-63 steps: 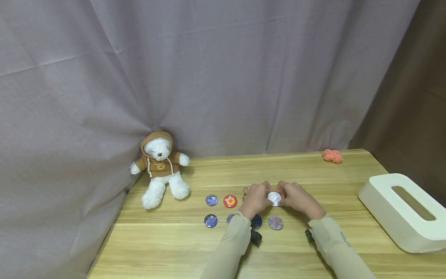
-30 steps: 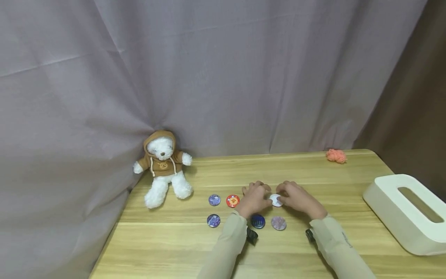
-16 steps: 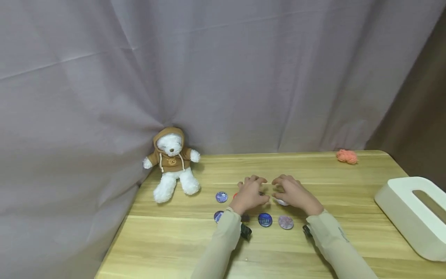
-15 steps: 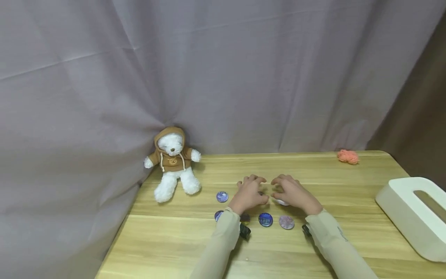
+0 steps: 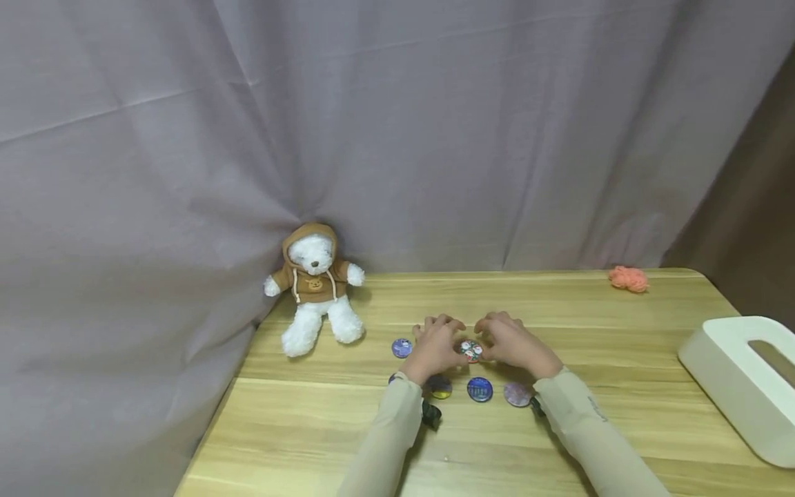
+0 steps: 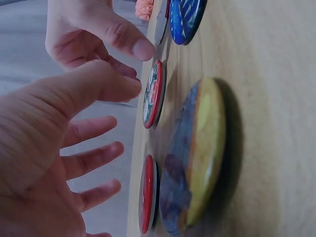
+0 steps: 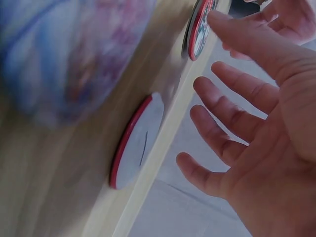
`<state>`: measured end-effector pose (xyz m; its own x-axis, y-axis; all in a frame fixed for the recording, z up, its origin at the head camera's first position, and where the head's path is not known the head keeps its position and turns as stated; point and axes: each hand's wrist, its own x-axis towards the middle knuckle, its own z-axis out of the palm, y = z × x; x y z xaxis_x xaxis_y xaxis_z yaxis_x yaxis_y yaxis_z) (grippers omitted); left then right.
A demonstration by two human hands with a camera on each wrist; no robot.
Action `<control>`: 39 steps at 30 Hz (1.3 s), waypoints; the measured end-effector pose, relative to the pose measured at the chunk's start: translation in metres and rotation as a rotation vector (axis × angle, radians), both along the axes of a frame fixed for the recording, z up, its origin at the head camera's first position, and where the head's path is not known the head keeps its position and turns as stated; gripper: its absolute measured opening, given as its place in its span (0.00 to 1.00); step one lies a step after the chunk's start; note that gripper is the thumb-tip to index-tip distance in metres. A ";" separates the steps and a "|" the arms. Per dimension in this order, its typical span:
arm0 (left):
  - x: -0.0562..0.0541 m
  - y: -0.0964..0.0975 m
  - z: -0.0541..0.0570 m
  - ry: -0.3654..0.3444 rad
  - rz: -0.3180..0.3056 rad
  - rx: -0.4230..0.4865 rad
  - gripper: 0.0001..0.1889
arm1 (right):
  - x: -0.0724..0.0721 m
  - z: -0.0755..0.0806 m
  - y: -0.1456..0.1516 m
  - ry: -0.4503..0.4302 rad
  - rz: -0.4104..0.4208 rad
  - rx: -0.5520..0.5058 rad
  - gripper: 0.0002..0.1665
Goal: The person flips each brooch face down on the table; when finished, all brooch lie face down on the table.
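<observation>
L hand | R hand | btwn: red-rim badge, on tbl

A grey curtain is hanging in folds behind the wood-grained worktop, a crease is running across the cloth's upper left, and a dim brown area is showing at far right.

Wood-grained table, blue badge as landmark; yellow-and-dark badge just left of it, mottled pale badge just right; red-rimmed patterned badge just behind; white-faced badge behind-right; light purple badge behind-left; plush bear seated farther behind-left; coral puff far behind-right; slotted white box well right.
</observation>
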<state>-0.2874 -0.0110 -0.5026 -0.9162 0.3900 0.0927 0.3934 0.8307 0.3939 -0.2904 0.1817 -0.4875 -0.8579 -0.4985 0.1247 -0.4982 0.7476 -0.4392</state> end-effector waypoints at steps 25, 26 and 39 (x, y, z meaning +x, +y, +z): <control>-0.005 -0.002 -0.004 -0.028 -0.044 0.031 0.18 | -0.001 -0.005 -0.007 -0.041 0.008 0.049 0.12; -0.005 -0.002 -0.004 -0.025 -0.044 0.029 0.17 | 0.000 -0.004 -0.007 -0.041 0.014 0.047 0.12; -0.006 -0.004 0.000 -0.012 -0.083 0.092 0.05 | 0.004 0.003 -0.001 -0.083 0.064 -0.006 0.05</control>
<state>-0.2931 -0.0152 -0.5025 -0.8823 0.4549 0.1209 0.4542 0.7557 0.4718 -0.2862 0.1809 -0.4840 -0.8317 -0.5521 0.0579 -0.5069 0.7126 -0.4850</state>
